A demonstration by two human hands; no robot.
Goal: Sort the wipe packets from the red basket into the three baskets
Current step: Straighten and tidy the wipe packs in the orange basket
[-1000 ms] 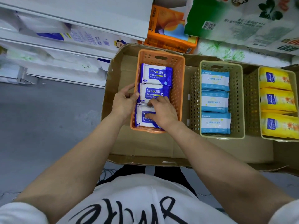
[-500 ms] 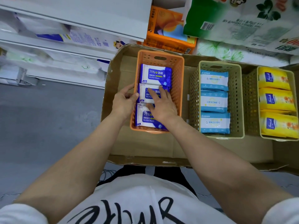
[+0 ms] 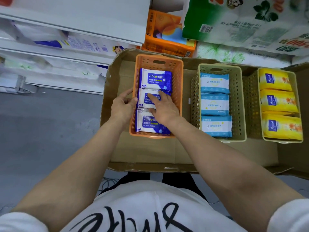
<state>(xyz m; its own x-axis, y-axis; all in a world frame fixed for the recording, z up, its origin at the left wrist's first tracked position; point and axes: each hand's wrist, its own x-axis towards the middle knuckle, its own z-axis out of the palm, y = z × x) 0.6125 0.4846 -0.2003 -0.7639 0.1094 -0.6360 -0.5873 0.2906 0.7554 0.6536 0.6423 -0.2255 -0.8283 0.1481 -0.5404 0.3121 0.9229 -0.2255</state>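
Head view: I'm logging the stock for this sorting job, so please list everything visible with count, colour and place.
orange basket: one, orange, left in cardboard tray
alcohol wipe packets: three, blue-white, in a row in orange basket
middle basket: one, beige, centre
light-blue packets: three, in middle basket
right basket: one, beige, right
yellow packets: three, in right basket
cardboard tray: one, brown, under the baskets
orange pack: one, behind the tray
left hand: on the orange basket's left wall
right hand: flat on the middle alcohol packet
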